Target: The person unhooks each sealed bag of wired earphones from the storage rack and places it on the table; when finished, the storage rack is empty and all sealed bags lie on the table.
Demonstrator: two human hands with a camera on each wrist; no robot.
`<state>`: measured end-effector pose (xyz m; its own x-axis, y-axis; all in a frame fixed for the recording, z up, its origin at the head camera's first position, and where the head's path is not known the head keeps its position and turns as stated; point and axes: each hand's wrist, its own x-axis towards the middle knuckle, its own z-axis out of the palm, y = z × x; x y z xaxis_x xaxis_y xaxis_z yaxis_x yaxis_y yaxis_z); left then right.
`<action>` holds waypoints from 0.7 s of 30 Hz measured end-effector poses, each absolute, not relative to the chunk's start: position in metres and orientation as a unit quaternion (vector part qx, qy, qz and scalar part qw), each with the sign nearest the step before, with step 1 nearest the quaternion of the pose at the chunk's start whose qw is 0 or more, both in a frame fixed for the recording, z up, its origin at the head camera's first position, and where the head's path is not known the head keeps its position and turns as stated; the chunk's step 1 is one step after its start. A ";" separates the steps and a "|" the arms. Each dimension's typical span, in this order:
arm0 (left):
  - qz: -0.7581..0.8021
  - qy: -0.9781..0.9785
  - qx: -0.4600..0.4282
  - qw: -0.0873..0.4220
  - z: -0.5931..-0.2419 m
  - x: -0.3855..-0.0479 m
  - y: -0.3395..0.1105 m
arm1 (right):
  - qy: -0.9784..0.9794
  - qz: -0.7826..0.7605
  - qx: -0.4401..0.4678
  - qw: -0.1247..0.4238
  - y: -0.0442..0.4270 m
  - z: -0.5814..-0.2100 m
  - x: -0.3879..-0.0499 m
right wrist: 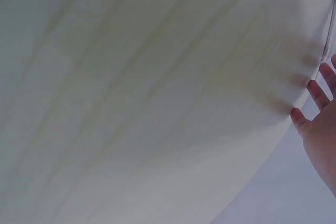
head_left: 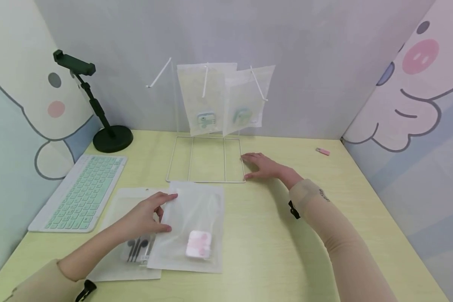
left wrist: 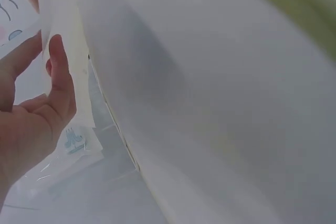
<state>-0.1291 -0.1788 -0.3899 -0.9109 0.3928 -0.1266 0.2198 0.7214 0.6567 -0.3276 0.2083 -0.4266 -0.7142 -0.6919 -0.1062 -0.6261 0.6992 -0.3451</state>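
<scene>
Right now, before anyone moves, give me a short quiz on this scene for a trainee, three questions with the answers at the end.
1. Multiple choice: in the head view, of the hooks on the rack, which carries no hanging bag?
A) leftmost
B) middle
C) rightmost

2. True or false: the keyboard lies to the left of the rack.

3. Short answer: which hand is at the flat bag with the pink-and-white item, and which is beside the rack's base?

Key:
1. A
2. True
3. The left hand is at the flat bag; the right hand is beside the rack's base.
</scene>
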 end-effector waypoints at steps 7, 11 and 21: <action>0.228 0.949 0.193 0.103 -0.400 -0.128 -0.169 | 0.922 -0.144 -0.338 0.122 0.207 -0.427 -0.330; 0.185 0.958 0.192 0.108 -0.402 -0.128 -0.163 | 0.930 -0.117 -0.323 0.132 0.205 -0.429 -0.331; 0.162 0.959 0.189 0.135 -0.406 -0.126 -0.154 | 0.937 -0.094 -0.310 0.133 0.202 -0.430 -0.333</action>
<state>-0.1258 -0.1542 -0.4065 -0.8920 0.4068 -0.1971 0.3195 0.8758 0.3618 -0.3330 0.2021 -0.4300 -0.7721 -0.6061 -0.1910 -0.5562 0.7899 -0.2583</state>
